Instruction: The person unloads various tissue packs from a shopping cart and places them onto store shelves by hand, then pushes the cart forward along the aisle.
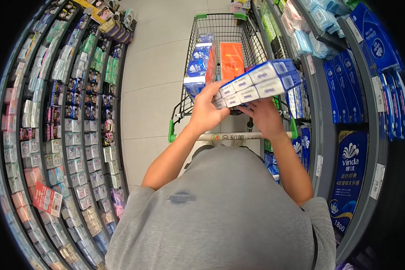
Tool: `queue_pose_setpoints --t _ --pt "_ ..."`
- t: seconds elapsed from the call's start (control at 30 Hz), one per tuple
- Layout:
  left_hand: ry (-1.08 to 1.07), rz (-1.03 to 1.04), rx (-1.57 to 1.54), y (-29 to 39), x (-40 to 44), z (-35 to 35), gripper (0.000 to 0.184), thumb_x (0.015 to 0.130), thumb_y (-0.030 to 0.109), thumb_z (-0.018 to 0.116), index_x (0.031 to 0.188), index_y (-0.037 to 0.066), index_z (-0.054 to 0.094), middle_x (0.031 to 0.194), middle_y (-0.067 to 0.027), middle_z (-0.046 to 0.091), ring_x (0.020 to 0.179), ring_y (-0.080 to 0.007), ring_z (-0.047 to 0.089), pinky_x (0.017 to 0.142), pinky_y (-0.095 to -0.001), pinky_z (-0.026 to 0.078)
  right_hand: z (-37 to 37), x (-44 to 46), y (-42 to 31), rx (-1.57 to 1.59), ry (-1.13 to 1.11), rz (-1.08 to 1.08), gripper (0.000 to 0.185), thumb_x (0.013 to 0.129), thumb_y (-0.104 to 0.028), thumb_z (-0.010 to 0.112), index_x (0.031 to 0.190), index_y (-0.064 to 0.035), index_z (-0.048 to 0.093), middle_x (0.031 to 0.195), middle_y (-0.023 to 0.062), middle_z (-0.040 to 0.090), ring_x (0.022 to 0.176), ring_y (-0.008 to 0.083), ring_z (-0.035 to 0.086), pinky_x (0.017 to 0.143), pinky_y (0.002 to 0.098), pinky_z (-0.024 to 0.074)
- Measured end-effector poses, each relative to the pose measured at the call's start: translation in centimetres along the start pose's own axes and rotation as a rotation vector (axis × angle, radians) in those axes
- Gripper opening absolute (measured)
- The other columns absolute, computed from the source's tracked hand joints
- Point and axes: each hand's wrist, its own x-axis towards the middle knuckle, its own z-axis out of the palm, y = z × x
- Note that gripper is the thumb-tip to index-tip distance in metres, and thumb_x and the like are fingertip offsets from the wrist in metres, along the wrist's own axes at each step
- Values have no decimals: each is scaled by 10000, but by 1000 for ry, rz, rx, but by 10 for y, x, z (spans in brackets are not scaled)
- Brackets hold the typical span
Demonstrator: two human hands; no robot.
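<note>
Supermarket aisle with shelves [72, 135] on both sides, a Vinda tissue pack [258, 84] held up over a cart [198, 105].
Left hand [207, 109] is partly closed round the pack's near-left end, thumb across the small white packets; the right hand [266, 118] sits below the pack's middle, loosely curled, fingers pointing inward, its contact with the underside hard to tell. The pack slants up to the right, blue wrap at its far right end. Beyond the left hand, blue-and-white packs [199, 67] and an orange-red pack [231, 60] lie inside the cart; its handle [229, 136] runs just nearer the body than both hands.
</note>
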Motion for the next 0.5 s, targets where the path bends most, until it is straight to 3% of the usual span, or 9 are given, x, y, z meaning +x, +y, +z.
queue_pose_setpoints --t 0.03,0.07,0.13,0.27,0.3,0.33,0.4,0.43,0.5 --pt "81 113 74 6 1 -1 590 587 -58 633 1169 35 616 1156 -155 619 1082 -337 589 949 -378 457 4 -1 -7 144 -63 -36 667 965 -561 394 1435 -88 382 1426 160 461 1332 342 424 1076 555 363" --pt "78 113 76 4 2 -3 590 587 -58 633 1169 35 616 1156 -155 619 1082 -337 589 949 -378 457 8 -3 -14 288 -124 -70 712 955 -610 367 1451 -99 367 1441 169 445 1350 355 406 1075 569 359" --pt "209 377 302 -2 7 -10 598 601 -71 629 1190 32 607 1174 -123 640 1132 -308 576 1007 -373 407 31 -9 -35 339 -82 -61 784 931 -661 351 1455 -77 353 1438 179 447 1336 367 422 1056 581 376" --pt "381 461 572 -15 4 -17 595 584 -104 587 1144 86 651 1225 -99 611 1189 -289 536 1101 -482 267 40 -9 -52 320 -86 -4 995 855 -789 327 1452 6 315 1404 212 472 1273 396 491 996 606 428" --pt "385 470 601 -18 3 -20 604 585 -113 577 1143 104 664 1251 -88 592 1204 -289 525 1115 -520 222 43 -12 -55 370 -69 33 914 883 -667 464 1411 70 346 1367 233 500 1231 373 536 983 561 460" --pt "381 470 601 -19 2 -20 604 585 -113 577 1143 104 664 1251 -88 592 1204 -289 525 1115 -520 222 41 -12 -55 372 -66 32 914 883 -667 464 1411 70 346 1367 233 500 1231 373 536 983 561 460" --pt "427 463 664 -20 1 -21 616 579 -119 568 1135 123 678 1255 -79 587 1219 -293 511 1121 -519 208 37 -11 -56 44 3 69 739 874 -421 588 1375 86 392 1347 244 514 1212 336 560 997 487 474" --pt "391 452 734 -21 -1 -25 630 655 -80 630 1258 99 606 1329 -132 540 1274 -324 474 1127 -504 219 37 -12 -58 250 -26 106 639 804 -153 616 1369 66 414 1260 181 581 1117 249 603 981 367 475" --pt "533 357 565 -20 5 -15 657 689 -32 661 1324 82 535 1373 -186 480 1280 -349 452 1125 -498 224 41 -14 -55 194 -44 60 666 778 -144 615 1374 68 408 1262 180 575 1121 246 598 982 363 473"
